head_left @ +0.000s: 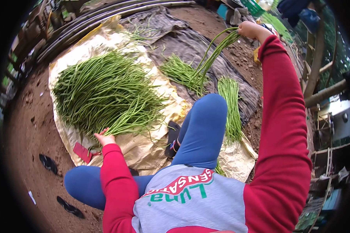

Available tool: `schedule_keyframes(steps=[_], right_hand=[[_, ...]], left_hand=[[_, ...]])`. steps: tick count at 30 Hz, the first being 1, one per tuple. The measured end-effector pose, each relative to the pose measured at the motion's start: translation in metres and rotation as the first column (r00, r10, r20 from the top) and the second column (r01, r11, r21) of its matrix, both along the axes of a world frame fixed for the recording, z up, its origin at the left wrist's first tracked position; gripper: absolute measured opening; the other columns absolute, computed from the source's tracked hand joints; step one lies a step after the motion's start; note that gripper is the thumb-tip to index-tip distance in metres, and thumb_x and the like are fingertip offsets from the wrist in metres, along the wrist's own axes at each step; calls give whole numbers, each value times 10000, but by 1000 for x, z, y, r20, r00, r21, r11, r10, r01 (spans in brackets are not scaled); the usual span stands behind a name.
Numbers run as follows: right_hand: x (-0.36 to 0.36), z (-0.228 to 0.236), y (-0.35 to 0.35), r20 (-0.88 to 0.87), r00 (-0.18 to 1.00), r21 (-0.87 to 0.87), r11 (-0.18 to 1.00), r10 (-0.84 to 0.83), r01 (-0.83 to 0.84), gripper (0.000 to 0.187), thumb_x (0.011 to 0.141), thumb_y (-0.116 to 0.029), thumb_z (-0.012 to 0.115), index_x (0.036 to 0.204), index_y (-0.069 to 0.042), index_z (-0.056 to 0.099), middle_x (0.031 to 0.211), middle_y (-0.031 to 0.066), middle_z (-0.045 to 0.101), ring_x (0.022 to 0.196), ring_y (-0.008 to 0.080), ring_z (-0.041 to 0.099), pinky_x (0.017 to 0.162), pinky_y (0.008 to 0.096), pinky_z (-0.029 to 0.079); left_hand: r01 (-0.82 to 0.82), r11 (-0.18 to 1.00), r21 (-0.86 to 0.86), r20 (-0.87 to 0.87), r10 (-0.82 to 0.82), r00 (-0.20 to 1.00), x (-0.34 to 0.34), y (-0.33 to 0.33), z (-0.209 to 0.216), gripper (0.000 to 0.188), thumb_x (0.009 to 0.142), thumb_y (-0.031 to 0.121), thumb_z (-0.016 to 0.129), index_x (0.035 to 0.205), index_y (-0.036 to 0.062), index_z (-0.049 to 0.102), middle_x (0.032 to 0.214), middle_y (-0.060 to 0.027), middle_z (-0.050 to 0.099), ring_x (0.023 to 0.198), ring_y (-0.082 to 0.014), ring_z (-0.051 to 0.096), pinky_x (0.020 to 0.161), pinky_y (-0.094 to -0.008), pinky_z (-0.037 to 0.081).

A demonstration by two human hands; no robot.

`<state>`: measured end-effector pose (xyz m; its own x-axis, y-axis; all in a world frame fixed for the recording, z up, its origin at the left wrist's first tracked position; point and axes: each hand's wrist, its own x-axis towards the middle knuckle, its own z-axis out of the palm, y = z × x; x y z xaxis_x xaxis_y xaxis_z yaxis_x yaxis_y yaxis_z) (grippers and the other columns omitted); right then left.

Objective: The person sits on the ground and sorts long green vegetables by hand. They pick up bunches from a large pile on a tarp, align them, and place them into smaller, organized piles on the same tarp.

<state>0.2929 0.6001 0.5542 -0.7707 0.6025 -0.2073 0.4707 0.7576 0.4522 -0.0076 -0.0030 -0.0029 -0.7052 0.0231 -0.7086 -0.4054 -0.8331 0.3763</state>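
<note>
On the far left, two black rubber flip-flops (pixel 48 164) lie apart on bare brown earth (pixel 27 136). To their right, a crumpled cream-yellow plastic-like sheet (pixel 142 159) covers the ground, with a flat red object (pixel 82 152) near its lower left edge.

The large heap of long, thin green bean pods (pixel 105 87) spreads across the sheet, most of them running side by side. At the heap's near edge, the left hand (pixel 105 138) touches the ends of a paler green bunch of pods (pixel 138 115) lying on it; I cannot tell whether the fingers close around any.

Right of the heap, a dark grey, wrinkled cloth-like sheet (pixel 169 27) bears a smaller loose pile of green pods (pixel 179 72). Past the person's blue-trousered bent knee (pixel 210 112), a narrow bundle of green pods (pixel 229 110) lies lengthwise, its stems roughly parallel.

Above these, the raised right hand (pixel 252 30) is clamped on one end of a slim bunch of long green pods (pixel 217 49), which droops left and down to the smaller pile. Brownish wooden poles (pixel 326 91) stand at far right.
</note>
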Motion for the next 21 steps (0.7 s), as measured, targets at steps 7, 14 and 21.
schedule_keyframes(steps=[7,14,21], right_hand=[[66,-28,52,-399,849,136,894,-346,428,333,956,-312,503,1073,-37,652,1083,200,670,1004,364,650,851,463,504],[186,-160,41,-582,735,151,841,-349,519,247,945,-193,396,1013,-70,599,1003,191,681,926,396,665,785,519,524],[325,-381,-75,-464,636,-93,748,-617,657,199,924,-165,416,954,-60,583,880,189,668,813,376,676,706,504,533]], left_hand=[[19,993,-117,7,-18,1000,3,-16,21,563,938,625,429,784,84,440,733,-123,573,762,-329,561,835,-519,489],[76,984,-161,-18,-80,997,4,-9,35,550,963,603,387,776,92,462,737,-90,583,773,-303,579,895,-528,474],[163,963,-214,38,-159,987,8,4,42,564,967,593,395,778,68,468,746,-94,608,808,-294,600,872,-505,493]])
